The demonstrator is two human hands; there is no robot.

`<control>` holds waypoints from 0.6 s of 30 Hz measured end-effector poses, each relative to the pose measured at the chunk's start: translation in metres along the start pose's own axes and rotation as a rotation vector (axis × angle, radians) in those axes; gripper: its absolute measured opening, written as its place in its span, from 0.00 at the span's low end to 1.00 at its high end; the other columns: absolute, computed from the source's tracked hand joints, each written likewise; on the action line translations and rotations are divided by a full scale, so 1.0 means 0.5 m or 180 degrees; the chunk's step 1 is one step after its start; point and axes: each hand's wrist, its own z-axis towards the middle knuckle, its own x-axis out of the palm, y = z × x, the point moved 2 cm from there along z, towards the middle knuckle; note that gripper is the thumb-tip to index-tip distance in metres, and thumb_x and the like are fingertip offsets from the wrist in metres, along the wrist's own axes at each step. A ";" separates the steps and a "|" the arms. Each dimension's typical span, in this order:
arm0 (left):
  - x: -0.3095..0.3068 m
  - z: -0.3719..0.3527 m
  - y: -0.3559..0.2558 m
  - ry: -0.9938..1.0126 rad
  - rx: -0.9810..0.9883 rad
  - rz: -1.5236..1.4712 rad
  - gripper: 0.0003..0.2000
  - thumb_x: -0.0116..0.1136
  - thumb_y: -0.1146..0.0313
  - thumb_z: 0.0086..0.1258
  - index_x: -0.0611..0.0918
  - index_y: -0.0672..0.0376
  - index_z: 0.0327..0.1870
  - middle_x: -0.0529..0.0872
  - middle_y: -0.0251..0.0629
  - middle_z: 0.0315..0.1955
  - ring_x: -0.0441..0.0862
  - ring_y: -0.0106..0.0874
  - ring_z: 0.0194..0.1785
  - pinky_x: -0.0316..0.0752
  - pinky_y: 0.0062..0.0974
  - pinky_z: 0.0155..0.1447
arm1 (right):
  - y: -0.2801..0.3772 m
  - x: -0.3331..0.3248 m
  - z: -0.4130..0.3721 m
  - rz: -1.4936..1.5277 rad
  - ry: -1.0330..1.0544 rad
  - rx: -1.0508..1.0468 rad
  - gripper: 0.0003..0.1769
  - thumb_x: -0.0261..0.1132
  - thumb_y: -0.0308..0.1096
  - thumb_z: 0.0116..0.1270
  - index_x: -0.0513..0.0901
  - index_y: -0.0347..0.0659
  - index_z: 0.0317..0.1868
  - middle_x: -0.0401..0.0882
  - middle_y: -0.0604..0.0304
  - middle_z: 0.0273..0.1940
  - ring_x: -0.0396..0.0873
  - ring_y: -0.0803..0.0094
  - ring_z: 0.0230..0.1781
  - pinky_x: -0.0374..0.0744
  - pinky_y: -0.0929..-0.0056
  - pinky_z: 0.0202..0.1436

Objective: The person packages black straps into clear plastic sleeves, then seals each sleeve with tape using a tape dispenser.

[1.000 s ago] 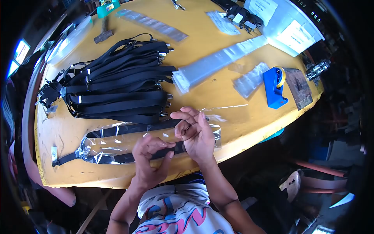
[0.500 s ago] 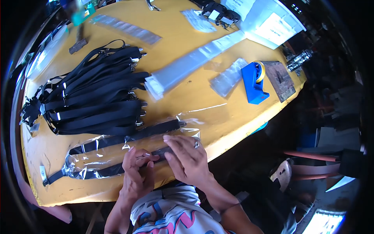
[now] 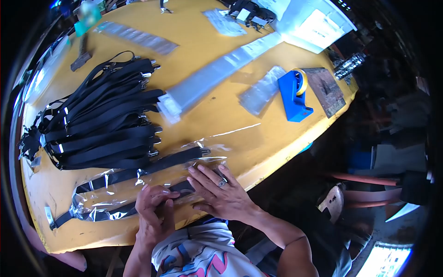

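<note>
A pair of black suspenders with metal clips lies in a clear plastic bag along the table's near edge. My right hand, with a ring on it, rests flat on the bag's right end, fingers stretched out. Just left of it, my left hand is closed at the bag's lower edge, its fingers curled over the lower strap. Whatever sits between those fingers is hidden. Beyond the bag, a large bundle of black suspenders is spread with its clips toward the right.
On the yellow table lie long clear plastic sleeves, smaller plastic bags and a hammer. A blue tape dispenser stands beside a dark flat block. A white bin is at the back right.
My right hand has flattened onto the bag, its fingers spreading. My left hand has drawn slightly left and down, away from the right fingers. The whole view has shifted a little.
</note>
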 end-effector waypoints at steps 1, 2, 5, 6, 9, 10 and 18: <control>-0.003 0.000 -0.001 -0.0006 -0.0040 0.0054 0.39 0.51 0.93 0.73 0.47 0.67 0.81 0.77 0.57 0.57 0.91 0.43 0.51 0.88 0.33 0.55 | 0.002 -0.003 0.001 0.0050 -0.0008 -0.0044 0.41 0.56 0.65 0.81 0.72 0.44 0.81 0.59 0.60 0.87 0.52 0.64 0.90 0.44 0.48 0.91; -0.002 0.004 -0.004 -0.0021 -0.0052 -0.0122 0.39 0.51 0.93 0.73 0.47 0.67 0.81 0.77 0.57 0.57 0.91 0.43 0.51 0.88 0.34 0.55 | 0.003 -0.008 0.001 -0.0046 0.0067 0.0004 0.41 0.56 0.65 0.80 0.73 0.44 0.81 0.59 0.60 0.87 0.52 0.64 0.90 0.43 0.47 0.91; -0.004 0.001 0.000 -0.0173 -0.0170 -0.0417 0.41 0.51 0.92 0.74 0.45 0.64 0.83 0.78 0.55 0.55 0.89 0.40 0.52 0.89 0.35 0.56 | 0.004 -0.008 0.003 0.0030 0.0119 0.0005 0.42 0.58 0.66 0.79 0.72 0.45 0.81 0.59 0.60 0.87 0.53 0.64 0.89 0.41 0.46 0.91; -0.010 -0.003 0.002 -0.0432 -0.0286 -0.0751 0.41 0.51 0.92 0.74 0.46 0.62 0.84 0.78 0.53 0.55 0.88 0.38 0.52 0.89 0.35 0.55 | 0.003 -0.006 0.001 0.0024 0.0110 0.0026 0.43 0.60 0.65 0.78 0.71 0.45 0.81 0.59 0.60 0.87 0.53 0.64 0.89 0.41 0.46 0.91; -0.042 -0.005 0.002 -0.0824 -0.0558 -0.1105 0.41 0.52 0.90 0.76 0.47 0.57 0.85 0.78 0.46 0.52 0.83 0.32 0.49 0.90 0.31 0.52 | 0.006 -0.004 0.000 0.0042 0.0137 0.0041 0.45 0.63 0.65 0.75 0.71 0.45 0.82 0.61 0.60 0.87 0.53 0.64 0.89 0.41 0.45 0.91; -0.053 -0.008 0.009 -0.0914 -0.0731 -0.1255 0.40 0.52 0.89 0.77 0.48 0.57 0.84 0.77 0.46 0.51 0.83 0.31 0.48 0.89 0.30 0.51 | 0.006 -0.007 0.001 0.0007 0.0109 0.0073 0.45 0.64 0.66 0.75 0.71 0.46 0.82 0.61 0.60 0.86 0.53 0.64 0.89 0.41 0.45 0.91; -0.086 0.015 -0.014 -0.0307 -0.1718 -0.1002 0.34 0.60 0.82 0.78 0.60 0.58 0.81 0.81 0.34 0.36 0.79 0.18 0.36 0.71 0.17 0.36 | 0.007 -0.004 0.001 -0.0066 0.0108 0.0118 0.45 0.64 0.67 0.74 0.72 0.47 0.81 0.63 0.63 0.86 0.55 0.65 0.88 0.45 0.45 0.90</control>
